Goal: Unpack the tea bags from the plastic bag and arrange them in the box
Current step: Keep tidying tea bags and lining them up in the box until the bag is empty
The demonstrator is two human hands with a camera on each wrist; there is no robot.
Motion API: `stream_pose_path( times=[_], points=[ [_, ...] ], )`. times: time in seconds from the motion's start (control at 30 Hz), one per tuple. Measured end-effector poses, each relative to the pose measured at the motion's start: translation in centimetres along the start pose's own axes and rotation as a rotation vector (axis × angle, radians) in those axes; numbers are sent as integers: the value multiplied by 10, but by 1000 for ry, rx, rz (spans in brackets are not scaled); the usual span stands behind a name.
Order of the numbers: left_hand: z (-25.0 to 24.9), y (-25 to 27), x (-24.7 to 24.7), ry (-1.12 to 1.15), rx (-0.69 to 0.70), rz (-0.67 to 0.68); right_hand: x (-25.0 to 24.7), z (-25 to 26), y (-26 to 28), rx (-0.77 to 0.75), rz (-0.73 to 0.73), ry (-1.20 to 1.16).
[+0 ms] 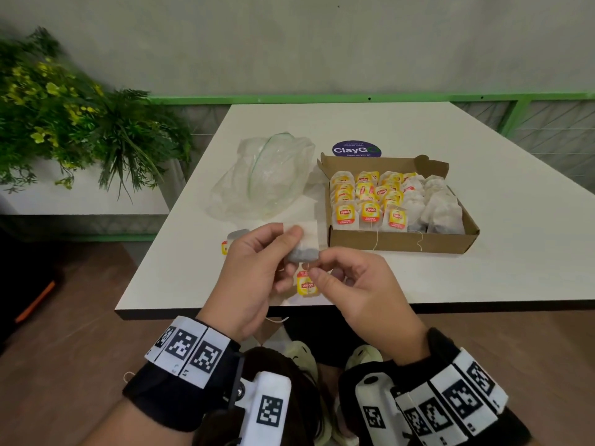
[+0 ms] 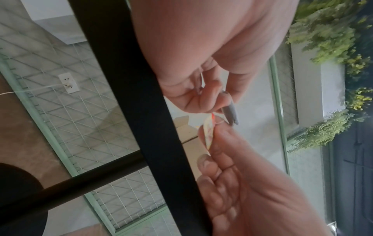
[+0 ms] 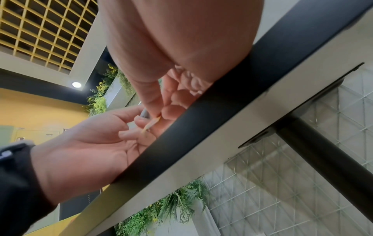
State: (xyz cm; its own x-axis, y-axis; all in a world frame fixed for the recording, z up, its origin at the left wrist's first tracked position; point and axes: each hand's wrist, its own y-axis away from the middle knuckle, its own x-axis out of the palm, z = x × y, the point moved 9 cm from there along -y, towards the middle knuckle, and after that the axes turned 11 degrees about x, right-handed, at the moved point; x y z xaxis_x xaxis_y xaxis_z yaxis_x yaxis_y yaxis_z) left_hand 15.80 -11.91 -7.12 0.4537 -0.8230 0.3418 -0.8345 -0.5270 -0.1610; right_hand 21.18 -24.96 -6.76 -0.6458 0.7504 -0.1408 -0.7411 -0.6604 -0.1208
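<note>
Tea bag (image 1: 304,243): light, soft, tearable paper, held above counter (image 1: 483,278) edge near box (image 1: 399,241); left hand (image 1: 254,272) fingers pinch its pouch, right hand (image 1: 357,281) fingers pinch its tag (image 1: 304,284); best gripped by pouch edge.

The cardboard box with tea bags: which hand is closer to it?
Right. The right hand is just in front of the cardboard box; the left hand is farther left, pinching a tea bag.

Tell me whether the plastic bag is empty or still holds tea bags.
Apparently empty: the plastic bag lies open and slack on the table, and nothing shows through its clear film, though its creases could hide something.
</note>
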Motion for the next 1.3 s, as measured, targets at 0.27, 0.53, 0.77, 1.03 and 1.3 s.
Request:
stream_pose_path(
  times=[0.27, 0.53, 0.77, 1.03, 1.3],
  points=[
    [5, -1, -5, 21, -62, 21, -3, -1, 1, 52, 47, -40],
    [3, 1, -3, 81, -55, 82, -20, 12, 1, 156, 122, -166],
    [8, 2, 5, -37, -69, 210, -7, 42, -6, 44, 73, 11],
    [9, 0, -3, -46, -26, 110, -4, 51, -7, -48, -67, 281],
    [4, 3, 4, 26, -30, 254, -6, 43, -7, 153, 51, -4]
  ],
)
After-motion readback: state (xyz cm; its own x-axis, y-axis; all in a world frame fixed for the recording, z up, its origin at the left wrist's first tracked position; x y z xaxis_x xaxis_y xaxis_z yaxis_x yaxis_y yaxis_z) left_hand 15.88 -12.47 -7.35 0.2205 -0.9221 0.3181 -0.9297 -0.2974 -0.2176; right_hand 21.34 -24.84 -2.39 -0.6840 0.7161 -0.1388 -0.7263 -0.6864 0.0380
